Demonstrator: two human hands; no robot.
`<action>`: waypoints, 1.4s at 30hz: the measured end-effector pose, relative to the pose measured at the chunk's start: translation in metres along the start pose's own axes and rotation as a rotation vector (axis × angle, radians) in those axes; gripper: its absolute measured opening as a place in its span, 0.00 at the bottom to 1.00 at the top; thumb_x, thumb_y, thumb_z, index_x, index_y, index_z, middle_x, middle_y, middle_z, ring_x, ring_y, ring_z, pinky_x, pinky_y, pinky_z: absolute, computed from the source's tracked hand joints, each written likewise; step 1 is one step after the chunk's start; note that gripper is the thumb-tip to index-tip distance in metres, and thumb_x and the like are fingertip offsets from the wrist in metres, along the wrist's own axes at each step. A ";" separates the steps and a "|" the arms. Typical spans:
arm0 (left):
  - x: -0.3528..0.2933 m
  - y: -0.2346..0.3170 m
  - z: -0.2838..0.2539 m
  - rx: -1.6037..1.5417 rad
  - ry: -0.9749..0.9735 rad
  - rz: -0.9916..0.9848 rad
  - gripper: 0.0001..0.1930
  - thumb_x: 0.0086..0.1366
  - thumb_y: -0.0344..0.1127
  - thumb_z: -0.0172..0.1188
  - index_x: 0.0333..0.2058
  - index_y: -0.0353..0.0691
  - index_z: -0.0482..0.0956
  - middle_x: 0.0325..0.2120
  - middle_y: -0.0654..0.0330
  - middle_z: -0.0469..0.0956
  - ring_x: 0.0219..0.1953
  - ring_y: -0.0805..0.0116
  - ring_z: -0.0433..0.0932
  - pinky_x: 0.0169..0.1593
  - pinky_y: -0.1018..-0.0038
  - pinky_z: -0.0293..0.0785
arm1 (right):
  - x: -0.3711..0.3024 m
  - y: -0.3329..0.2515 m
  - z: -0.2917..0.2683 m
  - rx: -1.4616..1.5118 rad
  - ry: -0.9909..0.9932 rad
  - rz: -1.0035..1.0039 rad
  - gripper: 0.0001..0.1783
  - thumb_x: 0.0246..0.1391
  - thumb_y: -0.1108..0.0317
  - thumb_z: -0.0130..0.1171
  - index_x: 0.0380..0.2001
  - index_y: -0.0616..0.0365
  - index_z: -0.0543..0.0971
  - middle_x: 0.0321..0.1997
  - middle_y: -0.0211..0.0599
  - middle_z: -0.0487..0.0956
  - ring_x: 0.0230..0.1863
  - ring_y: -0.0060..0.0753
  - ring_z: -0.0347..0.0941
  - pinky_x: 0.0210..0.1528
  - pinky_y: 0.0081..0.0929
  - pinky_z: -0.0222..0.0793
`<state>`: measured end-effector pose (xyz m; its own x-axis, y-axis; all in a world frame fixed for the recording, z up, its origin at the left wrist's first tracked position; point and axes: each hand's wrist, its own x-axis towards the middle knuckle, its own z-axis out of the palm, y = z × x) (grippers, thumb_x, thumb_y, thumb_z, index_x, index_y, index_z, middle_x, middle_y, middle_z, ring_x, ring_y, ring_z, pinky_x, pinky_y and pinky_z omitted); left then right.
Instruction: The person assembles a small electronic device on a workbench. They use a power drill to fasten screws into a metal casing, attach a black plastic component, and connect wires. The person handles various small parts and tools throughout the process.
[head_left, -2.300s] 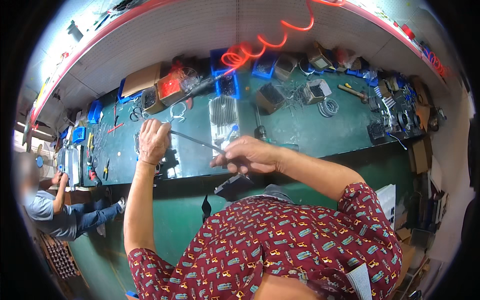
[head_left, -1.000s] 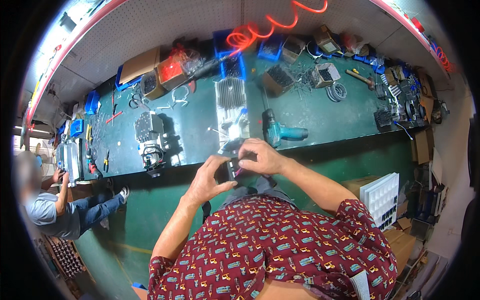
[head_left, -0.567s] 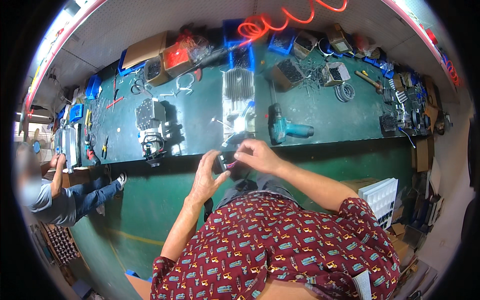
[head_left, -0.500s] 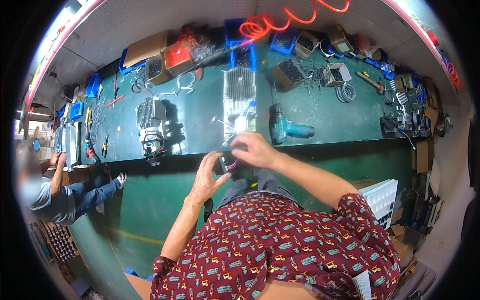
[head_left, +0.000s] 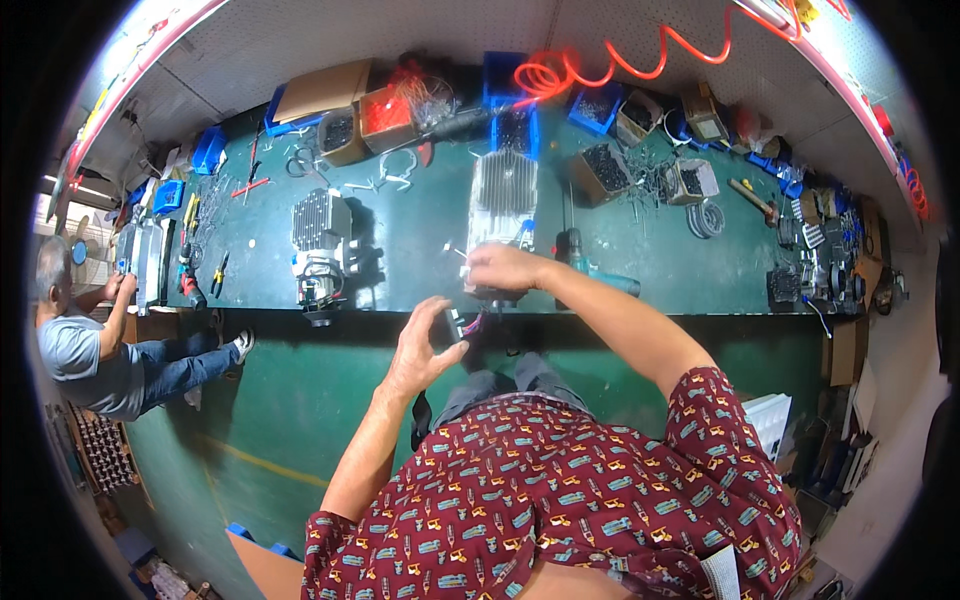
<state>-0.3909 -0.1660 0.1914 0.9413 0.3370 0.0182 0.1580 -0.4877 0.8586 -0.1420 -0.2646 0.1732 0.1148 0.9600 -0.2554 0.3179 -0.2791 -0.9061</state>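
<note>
My left hand point(head_left: 418, 350) grips a small dark block with a pale face point(head_left: 455, 325) between thumb and fingers, just off the table's front edge. Pinkish-purple wires point(head_left: 473, 324) hang beside that block. Over the near end of a finned silver motor unit point(head_left: 503, 190) is my right hand point(head_left: 508, 268), its fingers bent down and together. What they pinch, if anything, is hidden. A short white-tipped wire point(head_left: 454, 249) sticks out left of the unit. Partly behind my right forearm lies a teal cordless drill point(head_left: 610, 283).
Another finned motor unit point(head_left: 322, 235) stands to the left on the green table point(head_left: 415, 230). Boxes of small parts, such as a red-filled one point(head_left: 388, 118), line the back. A coiled red air hose point(head_left: 640, 70) hangs above. At far left another person point(head_left: 100, 345) works.
My right hand has gone from beside the small block up onto the near end of the motor unit. The left hand keeps its hold on the block. The whole view has shifted slightly.
</note>
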 end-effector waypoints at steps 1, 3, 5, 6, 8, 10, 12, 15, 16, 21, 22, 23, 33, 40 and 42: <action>0.004 0.002 -0.001 -0.009 0.002 0.002 0.35 0.52 0.33 0.72 0.60 0.38 0.70 0.61 0.49 0.69 0.63 0.52 0.69 0.62 0.60 0.70 | -0.003 -0.012 -0.006 0.287 -0.009 0.217 0.18 0.59 0.57 0.56 0.30 0.62 0.84 0.28 0.32 0.80 0.33 0.24 0.73 0.40 0.25 0.68; 0.014 0.005 -0.003 -0.026 0.007 0.005 0.35 0.53 0.33 0.72 0.60 0.38 0.70 0.61 0.50 0.69 0.64 0.53 0.69 0.62 0.60 0.70 | -0.005 -0.013 -0.015 0.384 -0.045 0.276 0.16 0.62 0.58 0.57 0.33 0.61 0.84 0.30 0.28 0.80 0.34 0.20 0.72 0.42 0.23 0.68; 0.023 0.009 -0.006 -0.069 0.000 -0.014 0.35 0.53 0.33 0.72 0.60 0.39 0.70 0.62 0.50 0.68 0.64 0.54 0.69 0.63 0.61 0.69 | -0.008 -0.013 -0.021 0.463 -0.137 0.209 0.14 0.62 0.60 0.60 0.37 0.61 0.84 0.32 0.26 0.80 0.36 0.18 0.72 0.44 0.22 0.68; 0.028 0.012 -0.006 -0.103 -0.010 -0.028 0.35 0.54 0.33 0.72 0.60 0.39 0.70 0.62 0.50 0.68 0.64 0.55 0.68 0.63 0.61 0.69 | -0.011 -0.011 -0.023 0.503 -0.178 0.175 0.13 0.61 0.60 0.62 0.38 0.61 0.84 0.32 0.25 0.80 0.37 0.18 0.72 0.44 0.22 0.68; 0.035 0.020 -0.007 -0.143 -0.028 -0.037 0.35 0.55 0.33 0.71 0.61 0.39 0.69 0.64 0.50 0.66 0.65 0.56 0.67 0.64 0.61 0.68 | -0.011 -0.007 -0.028 0.458 -0.208 0.113 0.12 0.60 0.63 0.64 0.41 0.61 0.83 0.34 0.24 0.81 0.38 0.17 0.72 0.45 0.21 0.69; 0.038 0.018 -0.006 -0.154 -0.025 -0.024 0.35 0.55 0.33 0.72 0.62 0.40 0.69 0.65 0.50 0.65 0.66 0.57 0.67 0.64 0.60 0.68 | -0.011 -0.015 -0.034 0.418 -0.218 0.096 0.13 0.57 0.64 0.67 0.42 0.61 0.85 0.36 0.26 0.83 0.39 0.18 0.74 0.46 0.22 0.70; 0.042 0.018 -0.005 -0.143 -0.029 -0.008 0.36 0.55 0.33 0.72 0.63 0.41 0.69 0.65 0.51 0.64 0.66 0.57 0.66 0.64 0.59 0.68 | -0.014 -0.021 -0.041 0.330 -0.203 0.063 0.15 0.55 0.64 0.69 0.43 0.62 0.86 0.36 0.28 0.84 0.38 0.19 0.75 0.45 0.22 0.71; 0.046 0.018 -0.002 -0.111 -0.046 0.009 0.37 0.56 0.34 0.72 0.64 0.42 0.68 0.67 0.51 0.63 0.67 0.56 0.65 0.65 0.59 0.67 | -0.014 -0.019 -0.046 0.203 -0.197 0.033 0.17 0.52 0.64 0.71 0.43 0.63 0.87 0.36 0.30 0.84 0.37 0.21 0.77 0.43 0.24 0.71; 0.048 0.020 -0.001 -0.113 -0.052 0.010 0.37 0.56 0.34 0.72 0.64 0.42 0.68 0.67 0.51 0.63 0.67 0.56 0.65 0.65 0.59 0.66 | -0.013 -0.018 -0.047 0.163 -0.199 0.027 0.17 0.50 0.65 0.71 0.43 0.63 0.87 0.36 0.31 0.85 0.37 0.21 0.77 0.43 0.24 0.71; 0.049 0.020 0.001 -0.113 -0.055 0.018 0.37 0.56 0.34 0.73 0.65 0.42 0.68 0.67 0.51 0.63 0.67 0.56 0.65 0.65 0.59 0.66 | -0.016 -0.021 -0.048 0.158 -0.183 -0.039 0.18 0.48 0.64 0.72 0.41 0.63 0.87 0.35 0.35 0.85 0.37 0.24 0.78 0.42 0.26 0.72; 0.050 0.020 0.002 -0.119 -0.057 0.023 0.38 0.56 0.34 0.73 0.65 0.42 0.68 0.67 0.51 0.63 0.67 0.56 0.65 0.65 0.59 0.66 | -0.017 -0.021 -0.048 0.157 -0.180 -0.043 0.18 0.47 0.64 0.73 0.41 0.63 0.87 0.35 0.35 0.85 0.37 0.25 0.78 0.42 0.27 0.72; 0.051 0.020 0.002 -0.125 -0.060 0.028 0.38 0.56 0.33 0.73 0.65 0.41 0.67 0.67 0.50 0.62 0.67 0.56 0.65 0.66 0.60 0.66 | -0.017 -0.021 -0.048 0.156 -0.173 -0.045 0.18 0.47 0.64 0.73 0.40 0.63 0.87 0.35 0.36 0.85 0.37 0.25 0.78 0.42 0.27 0.72; 0.058 0.023 0.008 -0.089 -0.134 0.045 0.40 0.60 0.30 0.70 0.69 0.36 0.61 0.66 0.46 0.62 0.66 0.53 0.67 0.67 0.63 0.66 | -0.022 -0.018 -0.044 0.301 -0.119 0.039 0.15 0.47 0.64 0.75 0.35 0.64 0.88 0.33 0.33 0.85 0.34 0.21 0.77 0.41 0.24 0.71; 0.064 0.043 0.010 -0.020 -0.157 0.024 0.40 0.56 0.33 0.73 0.66 0.33 0.65 0.61 0.45 0.68 0.62 0.48 0.70 0.64 0.61 0.69 | -0.034 -0.019 -0.048 0.336 -0.182 0.103 0.18 0.57 0.58 0.68 0.39 0.65 0.86 0.34 0.29 0.83 0.35 0.19 0.74 0.39 0.23 0.70; 0.064 0.054 0.008 0.167 -0.200 0.050 0.41 0.52 0.38 0.76 0.63 0.32 0.68 0.55 0.45 0.73 0.58 0.45 0.72 0.59 0.59 0.72 | -0.032 -0.005 -0.047 0.323 -0.247 0.136 0.23 0.63 0.51 0.61 0.40 0.64 0.85 0.34 0.26 0.81 0.34 0.18 0.72 0.38 0.25 0.71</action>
<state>-0.3201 -0.1770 0.2347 0.9869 0.1509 -0.0573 0.1408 -0.6317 0.7623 -0.1027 -0.2949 0.2024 -0.1063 0.9023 -0.4178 -0.0002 -0.4202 -0.9074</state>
